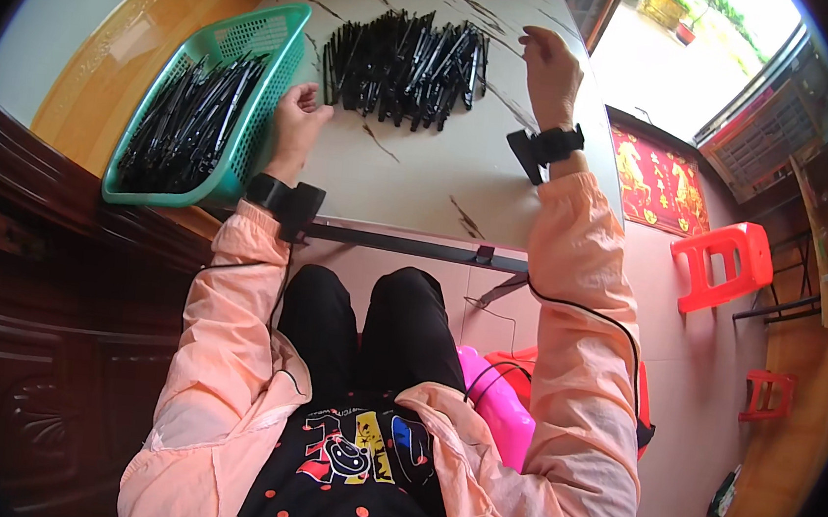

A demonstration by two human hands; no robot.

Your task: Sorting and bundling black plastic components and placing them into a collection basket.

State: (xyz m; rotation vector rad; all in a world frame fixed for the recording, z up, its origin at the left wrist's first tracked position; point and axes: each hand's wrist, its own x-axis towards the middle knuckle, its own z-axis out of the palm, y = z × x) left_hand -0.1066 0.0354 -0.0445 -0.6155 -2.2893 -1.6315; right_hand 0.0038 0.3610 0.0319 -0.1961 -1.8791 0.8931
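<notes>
A wide pile of thin, glossy black strips point(406, 69) lies on the marble-patterned table point(381, 182). My left hand point(300, 122) hovers between the pile's left edge and a green plastic basket point(247, 136). Its fingers are loosely curled with the thumb apart, and nothing shows in them. To the right of the pile is my right hand point(552, 74), bent at the wrist, fingers drawn together and pointing left. I see nothing between its fingertips. More black strips point(189, 126) fill the basket, lying mostly lengthwise.
Both wrists carry black strapped devices. The basket stands against a wooden panel point(108, 45) on the left. Past the table's right edge are a red mat point(659, 181) and a red plastic stool point(723, 268). A bright pink object point(495, 403) sits beside my legs.
</notes>
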